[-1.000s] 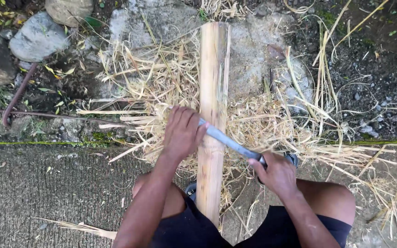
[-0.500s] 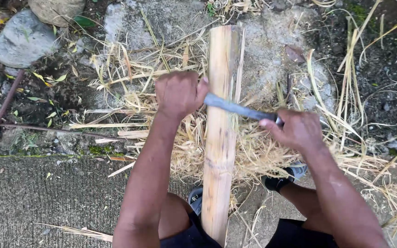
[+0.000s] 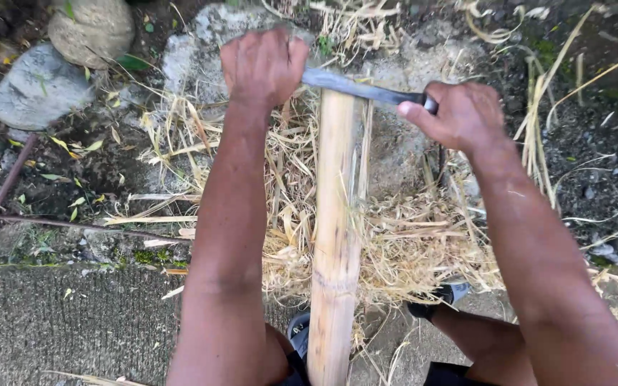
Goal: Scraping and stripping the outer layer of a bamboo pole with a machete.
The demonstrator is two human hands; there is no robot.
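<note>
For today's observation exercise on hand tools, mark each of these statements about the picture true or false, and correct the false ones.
1. Both hands grip one blade, one at each end. True: the left hand and the right hand hold the blade across the bamboo pole.
2. The blade sits at the near end of the pole, by the person's knees. False: it lies across the far end.
3. Dry shavings lie on the ground around the pole. True.
4. The pole lies crosswise, from left to right. False: it runs lengthwise, away from the person.
5. Rounded stones lie at the upper left. True.
</note>
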